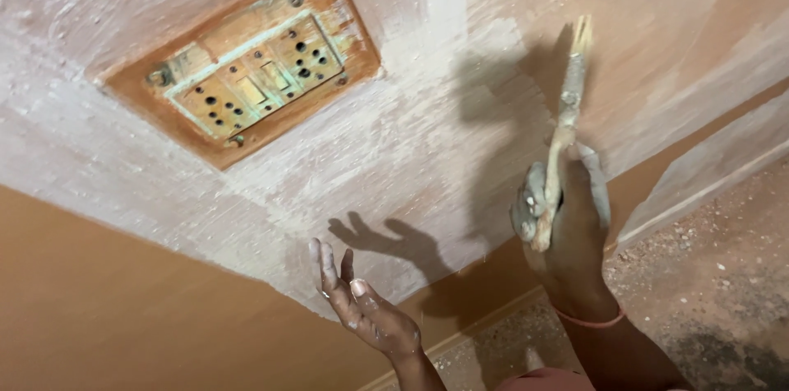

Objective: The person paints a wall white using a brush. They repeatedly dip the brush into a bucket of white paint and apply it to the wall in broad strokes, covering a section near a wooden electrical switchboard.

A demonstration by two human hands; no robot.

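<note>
Room under renovation: half-coated wall (pixel 427 128), paint-smeared socket plate (pixel 246 70), gritty floor (pixel 707 276).

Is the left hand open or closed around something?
Open and empty. The left hand is held up near the wall with fingers spread, touching nothing, while the right hand grips the brush.

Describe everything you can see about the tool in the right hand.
The tool looks like a flat putty blade seen nearly edge-on, so its face is hidden. It is long and thin, caked all over with pale, dried filler, with a yellowish tip at the top. It stands roughly upright, leaning slightly right, its upper part in front of the whitish-coated wall and throwing a shadow there. The right hand grips its lower end in a closed fist, fingers smeared white. Whether the tip touches the wall cannot be told.
</note>
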